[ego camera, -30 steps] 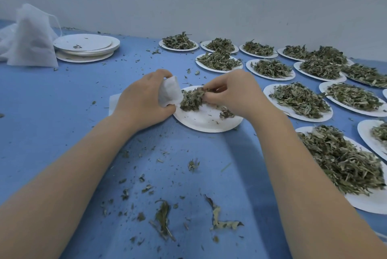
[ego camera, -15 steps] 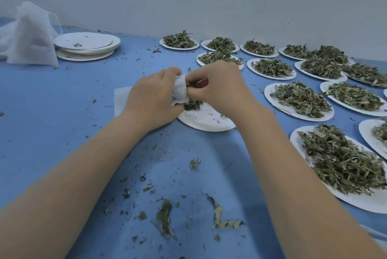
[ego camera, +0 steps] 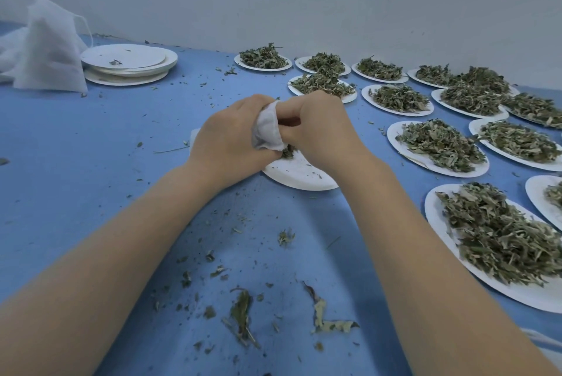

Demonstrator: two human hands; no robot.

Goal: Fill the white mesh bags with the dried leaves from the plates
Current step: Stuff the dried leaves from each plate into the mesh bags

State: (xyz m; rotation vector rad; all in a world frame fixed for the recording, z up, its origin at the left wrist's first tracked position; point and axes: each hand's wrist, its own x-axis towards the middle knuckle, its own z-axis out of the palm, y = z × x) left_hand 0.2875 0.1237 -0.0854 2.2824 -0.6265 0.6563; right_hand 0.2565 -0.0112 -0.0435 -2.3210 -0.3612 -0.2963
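Observation:
My left hand (ego camera: 226, 139) grips a small white mesh bag (ego camera: 267, 129) above a nearly bare white plate (ego camera: 299, 176). My right hand (ego camera: 322, 129) meets the bag's mouth, with curled fingers pushing into it; what they hold is hidden. A small clump of dried leaves (ego camera: 287, 151) lies on the plate just under the bag. Several plates heaped with dried leaves (ego camera: 441, 144) stand to the right.
A stack of used white plates (ego camera: 129, 63) and a pile of white mesh bags (ego camera: 45, 47) sit at the far left by the wall. Loose leaf scraps (ego camera: 240, 314) litter the blue table near me. A large full plate (ego camera: 498, 241) lies close to my right forearm.
My right hand picked up leaves from the plate and brought them to the bag's mouth. Both hands have come together; the plate holds fewer leaves now.

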